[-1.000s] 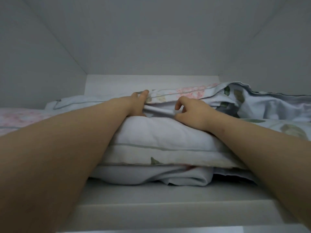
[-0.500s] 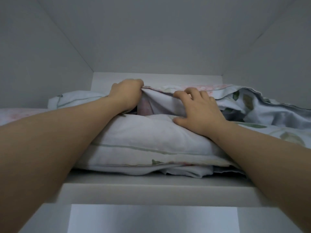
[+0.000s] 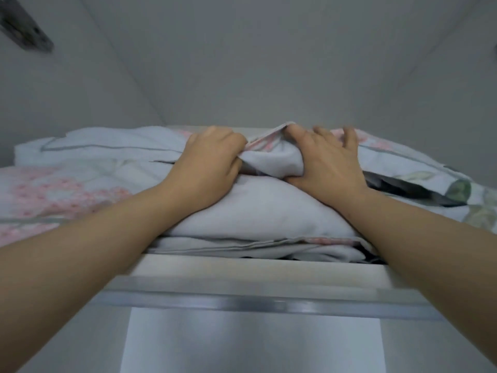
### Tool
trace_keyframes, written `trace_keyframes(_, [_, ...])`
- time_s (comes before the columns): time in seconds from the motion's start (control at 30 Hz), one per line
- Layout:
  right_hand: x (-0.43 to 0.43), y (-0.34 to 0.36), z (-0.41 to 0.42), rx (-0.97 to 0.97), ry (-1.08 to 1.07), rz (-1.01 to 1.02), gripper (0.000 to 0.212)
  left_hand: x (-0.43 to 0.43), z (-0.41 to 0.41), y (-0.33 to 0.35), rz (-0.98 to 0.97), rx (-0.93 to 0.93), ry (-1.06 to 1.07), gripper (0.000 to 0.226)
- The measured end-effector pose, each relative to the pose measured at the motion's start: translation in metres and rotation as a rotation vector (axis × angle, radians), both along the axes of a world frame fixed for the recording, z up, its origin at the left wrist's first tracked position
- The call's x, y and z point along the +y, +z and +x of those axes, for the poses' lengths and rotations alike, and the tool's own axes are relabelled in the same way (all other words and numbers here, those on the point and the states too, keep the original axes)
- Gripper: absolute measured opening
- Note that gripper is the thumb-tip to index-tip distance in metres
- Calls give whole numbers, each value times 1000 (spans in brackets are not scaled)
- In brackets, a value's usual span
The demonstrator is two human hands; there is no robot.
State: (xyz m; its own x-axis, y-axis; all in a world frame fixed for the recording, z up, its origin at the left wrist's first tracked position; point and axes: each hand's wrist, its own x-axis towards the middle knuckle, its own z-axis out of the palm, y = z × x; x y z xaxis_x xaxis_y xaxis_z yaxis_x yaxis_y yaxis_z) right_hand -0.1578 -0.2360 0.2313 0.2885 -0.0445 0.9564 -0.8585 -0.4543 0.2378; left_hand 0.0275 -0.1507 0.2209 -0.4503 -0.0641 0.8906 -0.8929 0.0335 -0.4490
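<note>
A folded pale quilt with floral print lies on a high white cupboard shelf. Above it a fold of the same bedding is bunched up between my two hands. My left hand grips that fold with curled fingers. My right hand lies on the fold's right side, its fingers spread over the cloth and its thumb tucked under the fold. Both forearms reach in from the bottom corners.
More bedding with pink flowers fills the shelf's left, and green-leaf print cloth the right. Grey cupboard walls and top close in around. A dark hinge sits at the upper left. The shelf's front edge runs below the quilt.
My view has dropped lower, showing more of the shelf's front. Both hands have pushed the bunched fold further in and up; my right hand's fingers have spread out.
</note>
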Motion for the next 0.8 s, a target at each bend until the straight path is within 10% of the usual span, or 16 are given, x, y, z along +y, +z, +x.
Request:
trace_keyframes(0.3, [7, -11, 8, 6, 133, 217, 47, 21, -1, -33, 217, 229, -1, 31])
trace_keyframes(0.5, [20, -24, 2, 45, 120, 194, 23, 21, 2, -39, 268, 406, 168, 89])
trace_keyframes(0.8, [54, -35, -29, -645, 584, -12, 23, 29, 3, -41, 28, 282, 95, 98])
